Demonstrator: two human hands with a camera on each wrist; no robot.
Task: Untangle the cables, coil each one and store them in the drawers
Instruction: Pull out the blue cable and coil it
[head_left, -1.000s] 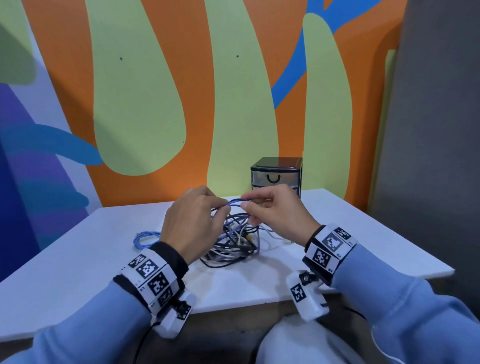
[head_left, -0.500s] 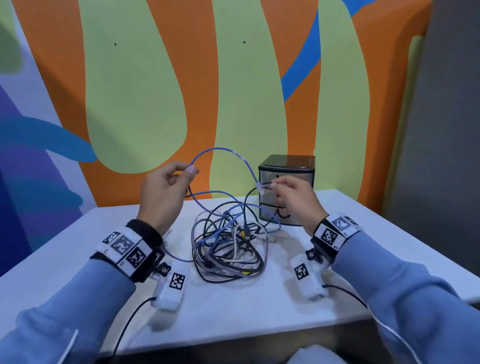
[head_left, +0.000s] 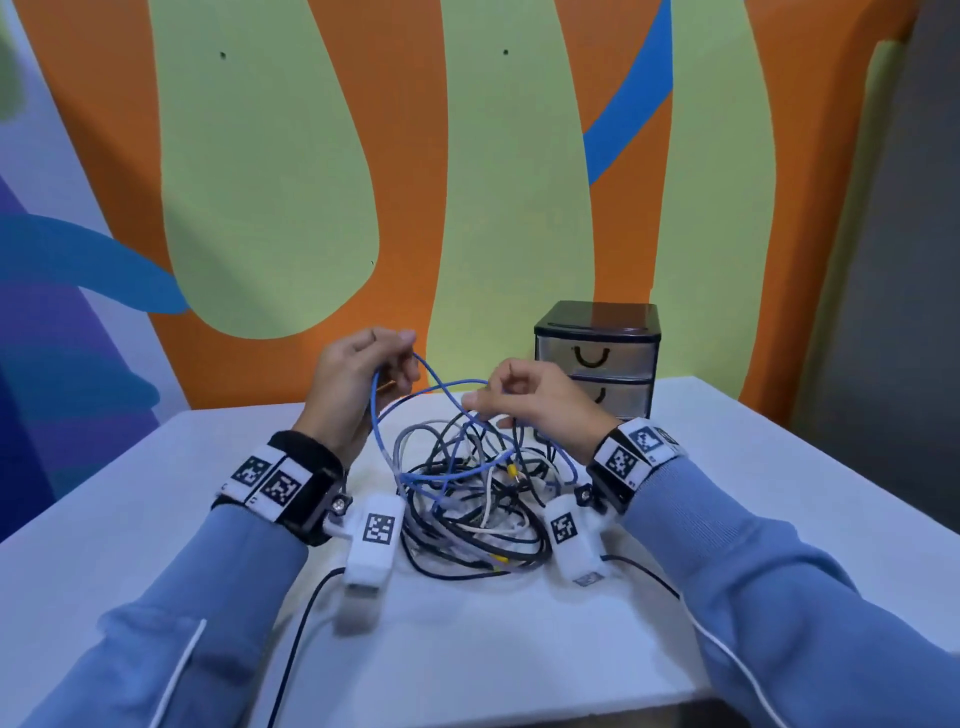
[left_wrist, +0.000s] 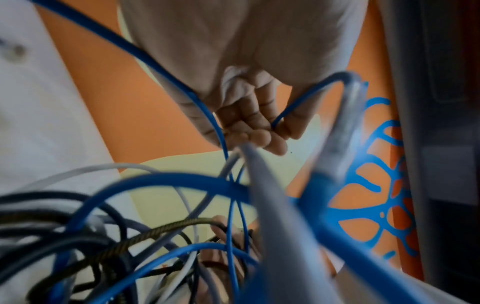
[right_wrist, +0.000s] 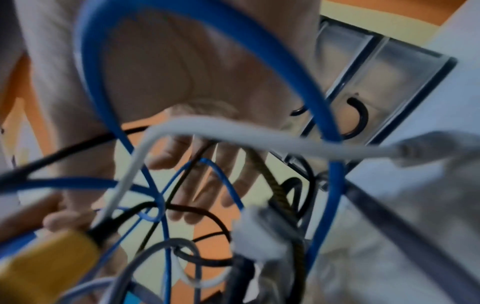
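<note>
Left hand (head_left: 358, 376) raised above the white table (head_left: 156, 493), fingers (left_wrist: 249, 115) curled round a loop of blue cable (head_left: 375, 415), pinching it near the top. Right hand (head_left: 535, 402) close beside, just over the tangle, thumb and forefinger closed on another stretch of the same blue cable where it crosses itself; other fingers loosely spread in the right wrist view (right_wrist: 215, 185). Hands near each other, not touching, blue strand spanning the gap. Below them, tangled heap of cables (head_left: 467, 509) on the table: black, grey, white and blue strands wound together, a yellow plug (head_left: 511, 470) among them, also seen close and blurred at the right wrist (right_wrist: 49, 259). Blue cable running down from both hands into the heap, not freed from it. Small drawer unit (head_left: 597, 364) at the far edge of the table, right of the heap, black top, clear drawer fronts with dark handles, both visible drawers closed. Painted orange, green and blue wall (head_left: 311, 156) behind
</note>
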